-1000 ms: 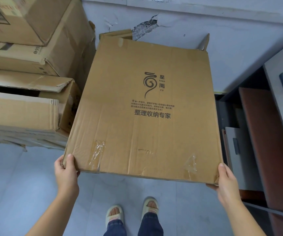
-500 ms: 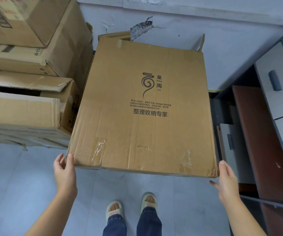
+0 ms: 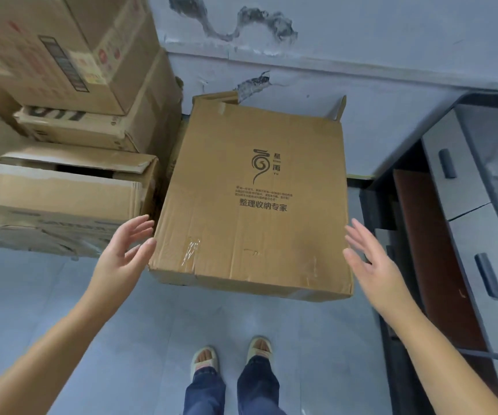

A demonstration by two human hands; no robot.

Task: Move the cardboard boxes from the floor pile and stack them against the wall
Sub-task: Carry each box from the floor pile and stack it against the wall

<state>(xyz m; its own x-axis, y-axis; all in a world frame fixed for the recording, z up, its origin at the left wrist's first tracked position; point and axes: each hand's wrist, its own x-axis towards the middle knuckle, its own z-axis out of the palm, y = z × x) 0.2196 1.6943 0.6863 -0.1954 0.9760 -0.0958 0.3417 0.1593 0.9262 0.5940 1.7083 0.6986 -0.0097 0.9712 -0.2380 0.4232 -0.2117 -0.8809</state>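
Note:
A large brown cardboard box (image 3: 256,205) with a printed logo and dark lettering sits on the floor against the wall (image 3: 361,55), its far flaps standing up. My left hand (image 3: 122,256) hovers beside its near left corner, fingers straight and spread, holding nothing. My right hand (image 3: 370,262) is open at the near right corner, just off the cardboard. To the left stands a stack of cardboard boxes (image 3: 71,121), one with a loose top flap.
A grey cabinet with drawers (image 3: 475,235) and a brown panel (image 3: 427,250) stands close on the right. Grey tiled floor (image 3: 47,295) lies in front, with my feet in light sandals (image 3: 232,354) near the bottom. The wall paint is chipped above the box.
Both hands have let go of the box's near edge and spread open beside it. The box now rests lower, on the floor against the wall.

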